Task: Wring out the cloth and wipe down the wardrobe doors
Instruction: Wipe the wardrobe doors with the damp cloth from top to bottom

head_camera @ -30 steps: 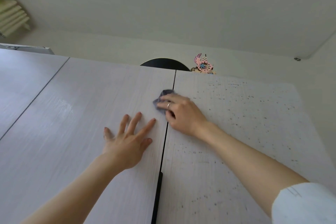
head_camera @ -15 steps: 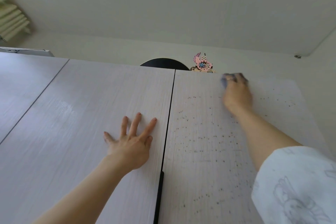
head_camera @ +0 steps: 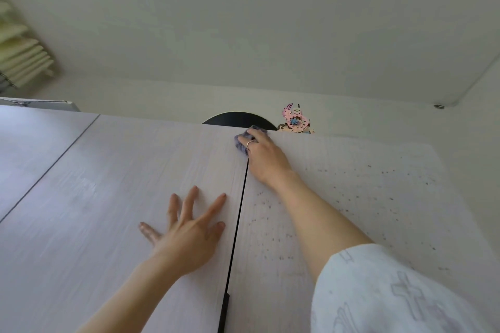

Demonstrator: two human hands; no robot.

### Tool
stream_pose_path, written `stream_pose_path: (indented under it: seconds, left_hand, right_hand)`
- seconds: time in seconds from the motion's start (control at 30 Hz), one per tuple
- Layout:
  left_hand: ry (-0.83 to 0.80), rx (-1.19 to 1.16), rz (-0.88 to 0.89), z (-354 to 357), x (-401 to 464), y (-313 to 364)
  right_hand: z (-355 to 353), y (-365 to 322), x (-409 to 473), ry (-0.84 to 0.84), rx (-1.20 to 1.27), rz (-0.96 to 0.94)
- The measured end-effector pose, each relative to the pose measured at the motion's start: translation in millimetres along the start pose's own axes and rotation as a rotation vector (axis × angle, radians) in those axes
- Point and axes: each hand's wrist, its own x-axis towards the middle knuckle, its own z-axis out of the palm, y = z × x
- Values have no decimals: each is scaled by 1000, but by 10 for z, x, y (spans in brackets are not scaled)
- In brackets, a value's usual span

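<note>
My right hand (head_camera: pixel 266 159) presses the bunched grey-blue cloth (head_camera: pixel 241 143) against the wardrobe doors (head_camera: pixel 135 170) at top centre of the frame, fingers curled over it, right at the dark seam between two doors. My left hand (head_camera: pixel 189 235) lies flat lower down, fingers spread, gripping nothing.
</note>
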Motion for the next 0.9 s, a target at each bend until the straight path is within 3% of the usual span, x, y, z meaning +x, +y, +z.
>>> stream_pose_path:
  seconds: [0.13,0.27,0.43,0.57,0.67,0.8,0.9]
  left_hand:
    - [7,-69,-88,-35,141,201]
    - [64,-60,-89,2,221,215]
    - [91,-73,-94,-1,245,208]
    - [139,-66,-87,36,225,243]
    - [145,-74,-90,40,230,218]
    - [153,-74,-94,46,210,224]
    - [143,-88,-105,32,192,245]
  right_hand:
    - [-126,309,9,-30,-19,4]
    - [-393,1021,-284,129,-9,113]
    - [-808,2039,-913,301,-49,451]
    - [-836,2112,-904,301,-33,657]
    - [-635,1708,-662,241,-47,507]
    - [-379,1046,-539,68,-22,161]
    - [-528,1234,-653,75,-34,107]
